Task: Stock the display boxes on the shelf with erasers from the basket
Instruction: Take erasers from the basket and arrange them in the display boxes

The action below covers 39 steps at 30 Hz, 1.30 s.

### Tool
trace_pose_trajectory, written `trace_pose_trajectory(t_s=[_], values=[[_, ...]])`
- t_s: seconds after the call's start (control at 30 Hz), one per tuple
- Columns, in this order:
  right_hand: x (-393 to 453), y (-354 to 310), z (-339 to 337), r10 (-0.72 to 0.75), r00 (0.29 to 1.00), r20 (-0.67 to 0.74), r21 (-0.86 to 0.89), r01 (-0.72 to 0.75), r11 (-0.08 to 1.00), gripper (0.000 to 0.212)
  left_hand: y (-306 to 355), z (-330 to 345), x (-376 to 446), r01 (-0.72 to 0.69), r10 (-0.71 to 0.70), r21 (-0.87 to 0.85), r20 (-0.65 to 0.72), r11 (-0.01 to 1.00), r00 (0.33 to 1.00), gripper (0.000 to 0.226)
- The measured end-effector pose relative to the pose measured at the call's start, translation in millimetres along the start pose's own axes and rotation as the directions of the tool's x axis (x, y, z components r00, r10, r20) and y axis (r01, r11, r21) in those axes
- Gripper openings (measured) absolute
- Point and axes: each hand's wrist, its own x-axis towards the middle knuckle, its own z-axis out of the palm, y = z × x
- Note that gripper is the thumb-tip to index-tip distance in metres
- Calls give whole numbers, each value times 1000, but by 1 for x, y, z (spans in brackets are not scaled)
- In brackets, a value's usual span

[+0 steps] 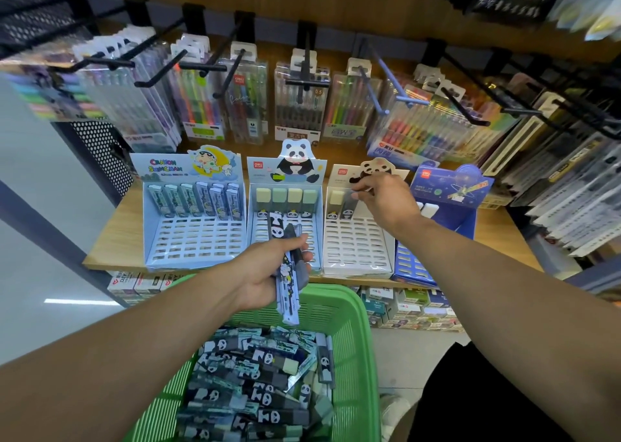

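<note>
Head view, looking down past both forearms to a wooden shelf [111, 229] and a green basket [356, 340] below it.

Left hand [265, 273] curled round a small bundle of erasers [285, 266] — panda-print and star-print sleeves fanned out above the basket, kept as a ready supply so only the other hand has to travel. Fingers wrapped firmly; thumb pressed on top of the stack to stop it sliding.

Right hand [383, 196] reached forward into the white display box [356, 243], fingertips pinching a dark panda eraser [347, 208] and standing it in the back row, just beside a pale one already upright there. Held by its upper end, probably so the lower end can drop into a slot of the perforated tray.

Four display boxes side by side along the shelf: a Crayon Shin-chan box [195, 219] with its back row filled, a blue panda box [285, 203] with four pale erasers in the back row, the white box barely started, and a dark blue space-themed box [437, 226] at the far right, partly hidden by the right forearm. Front rows bare in all of them, so stocking judged to be at an early stage.

Basket directly beneath the hands, heaped with loose erasers [255, 384] in mixed sleeves — placed close for short reaches.

Hanging above on hooks: packs of pens [302, 105].
</note>
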Motion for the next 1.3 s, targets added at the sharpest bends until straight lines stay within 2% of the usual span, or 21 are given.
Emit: trace_pose_trajectory(t_s=[0.13, 0.2, 0.3, 0.47, 0.57, 0.63, 0.67, 0.73, 0.77, 0.8, 0.87, 0.93, 1.2, 1.27, 1.3], values=[[-4, -5, -2, 2, 998, -66, -136, -11, 991, 19, 1, 0, -1, 3, -3, 13, 8, 1000, 1000, 19], [-6, -7, -1, 6, 998, -64, -234, -20, 972, 18, 1, 0, -2, 6, -6, 14, 13, 1000, 1000, 19], [-4, -11, -1, 40, 998, -43, -280, -50, 959, 21, 1, 1, -4, 13, -13, -3, 20, 1000, 1000, 19], [-5, -12, 1, 157, 983, 96, -331, -117, 936, 31, 1, 0, -4, 4, -4, 3, 3, 1000, 1000, 18], [-7, -20, -1, 141, 985, 101, -374, -94, 922, 35, 2, 0, -6, 4, -4, -4, -5, 1000, 1000, 19], [-13, -31, -5, 141, 975, 174, -418, -57, 907, 35, 3, -1, -6, 5, -5, -17, -16, 1000, 1000, 19], [-17, -35, -5, 151, 949, 277, -447, -12, 895, 43, 3, -1, -6, 6, -6, -24, -23, 1000, 1000, 19], [-31, -38, 4, 233, 820, 524, -488, 64, 871, 66, 3, -2, -6, 6, -7, -31, -31, 1000, 999, 20], [-38, -38, 11, 274, 750, 601, -521, 108, 847, 74, 3, -2, -6, 5, -6, -27, -34, 1000, 999, 20], [-43, -36, 19, 292, 714, 636, -559, 165, 813, 77, 2, -3, -6, 5, -5, -20, -35, 1000, 999, 20], [-49, -29, 32, 267, 732, 627, -599, 234, 766, 64, 1, -3, -7, 8, -9, -13, -29, 1000, 1000, 19], [-49, -25, 35, 216, 775, 594, -584, 232, 778, 51, 1, -2, -8, 9, -9, -11, -27, 1000, 1000, 18], [-47, -28, 32, 183, 815, 551, -573, 210, 792, 43, 2, -3, -7, 2, -3, -10, -35, 1000, 999, 20], [-45, -40, 23, 122, 864, 489, -534, 185, 825, 31, 2, -4, -6, -3, 1, -31, -45, 1000, 999, 21], [-44, -48, 19, 86, 880, 468, -432, 143, 891, 23, 3, -4, -6, -11, 8, -48, -50, 999, 999, 22]])
